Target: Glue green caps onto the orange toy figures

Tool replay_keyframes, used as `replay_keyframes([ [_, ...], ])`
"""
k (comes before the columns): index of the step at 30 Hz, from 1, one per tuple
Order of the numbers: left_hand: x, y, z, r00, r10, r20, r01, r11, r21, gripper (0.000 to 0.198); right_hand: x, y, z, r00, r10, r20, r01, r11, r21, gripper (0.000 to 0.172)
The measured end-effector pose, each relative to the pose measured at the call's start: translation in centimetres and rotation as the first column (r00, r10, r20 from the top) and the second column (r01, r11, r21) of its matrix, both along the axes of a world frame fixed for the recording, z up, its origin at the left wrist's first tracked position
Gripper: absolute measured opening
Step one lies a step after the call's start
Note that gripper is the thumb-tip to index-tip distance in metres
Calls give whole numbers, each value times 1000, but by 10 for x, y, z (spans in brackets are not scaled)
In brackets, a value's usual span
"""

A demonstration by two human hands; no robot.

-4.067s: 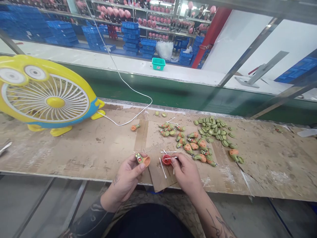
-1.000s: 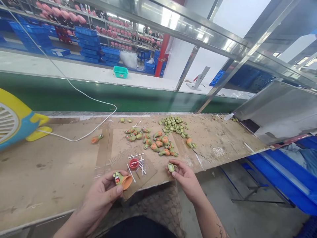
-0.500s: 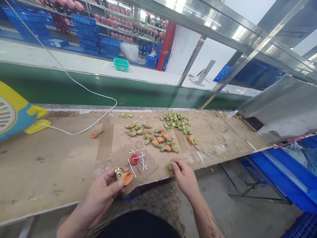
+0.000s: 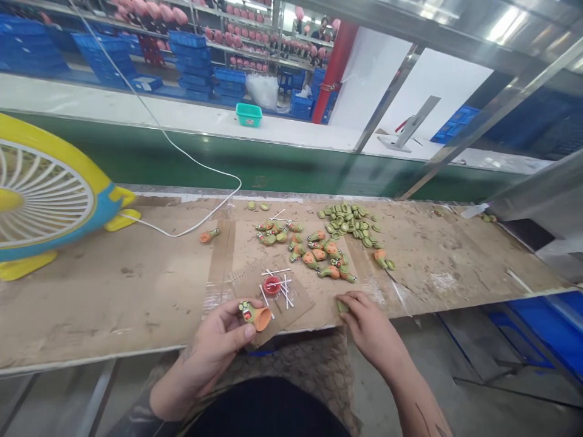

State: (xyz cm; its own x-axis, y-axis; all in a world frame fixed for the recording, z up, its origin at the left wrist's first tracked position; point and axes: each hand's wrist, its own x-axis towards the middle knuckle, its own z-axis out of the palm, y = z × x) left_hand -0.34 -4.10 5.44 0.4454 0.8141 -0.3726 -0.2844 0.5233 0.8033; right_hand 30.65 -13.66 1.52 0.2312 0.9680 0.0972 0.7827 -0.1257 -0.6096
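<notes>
Between the thumb and fingers of my left hand (image 4: pixel 223 337) is a small green and orange figurine (image 4: pixel 255 317) with bulging eyes and a red mouth; its hollow orange end faces right. My right hand (image 4: pixel 371 325) pinches a small green disc-like piece (image 4: pixel 342 307) near the table's front edge. Beyond the hands lie several similar figurines (image 4: pixel 321 255) in a cluster, with a pile of green oval pieces (image 4: pixel 348 220) behind them. A red pot (image 4: pixel 272 285) sits on a cardboard sheet (image 4: pixel 298 303), with cotton swabs (image 4: pixel 285 291) in and around it.
A yellow and blue fan (image 4: pixel 54 188) stands at the left, its white cable (image 4: pixel 200 162) crossing the table. One figurine (image 4: pixel 209 235) lies apart on the left. A teal basket (image 4: pixel 249 115) rests on the white ledge behind. Metal posts (image 4: pixel 387 100) rise at the right.
The view has swung left, so the scene appears shifted right and more of the fan shows. Both hands keep hold of their pieces; the right one stays low by the table edge.
</notes>
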Motion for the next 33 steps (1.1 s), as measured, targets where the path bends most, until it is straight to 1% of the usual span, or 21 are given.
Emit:
replay_keyframes([
  [1,1,-1,0,1000,-9,9,9,1000,4,45,-8,-1,4,1000,3,-25,-3,1000,27,26],
  [3,3,-1,-2,999,-31,11,31,999,27,43,-32,-2,16,992,29,-124,-14,992,124,22],
  [5,4,-1,-5,997,-71,5,70,995,76,39,-62,-2,30,966,90,-242,-25,965,260,22],
  [6,5,-1,-7,996,-86,3,86,990,113,36,-77,-1,37,954,125,-271,-34,948,317,23],
  [8,6,0,-10,995,-101,8,97,974,203,33,-100,3,48,941,192,-279,-66,912,405,25],
  [10,7,-1,-11,995,-102,13,94,952,290,31,-113,9,55,936,234,-262,-97,889,448,27],
  [12,7,-2,-12,994,-106,15,94,936,340,29,-117,15,57,935,258,-244,-124,880,458,26],
  [17,6,-5,-7,998,-62,4,56,923,381,28,-117,20,56,928,284,-241,-146,872,467,25],
  [19,7,-5,-4,999,-32,-28,40,912,408,28,-119,20,56,923,295,-247,-147,865,480,26],
  [22,6,-5,0,993,31,-118,29,882,471,31,-122,19,57,920,310,-239,-156,850,504,26],
  [25,4,-5,2,976,54,-211,69,843,534,33,-122,17,58,909,350,-224,-197,837,511,31],
  [28,3,-4,3,970,33,-242,110,823,557,32,-120,18,60,895,392,-213,-248,833,494,32],
  [30,4,-2,4,975,8,-223,116,838,534,32,-117,19,60,891,403,-208,-265,835,483,30],
  [31,5,-1,4,982,-14,-190,109,860,498,32,-116,20,60,893,403,-199,-270,836,477,29],
  [33,7,0,3,993,-88,-83,112,921,372,32,-115,23,58,909,384,-161,-273,842,466,30],
])
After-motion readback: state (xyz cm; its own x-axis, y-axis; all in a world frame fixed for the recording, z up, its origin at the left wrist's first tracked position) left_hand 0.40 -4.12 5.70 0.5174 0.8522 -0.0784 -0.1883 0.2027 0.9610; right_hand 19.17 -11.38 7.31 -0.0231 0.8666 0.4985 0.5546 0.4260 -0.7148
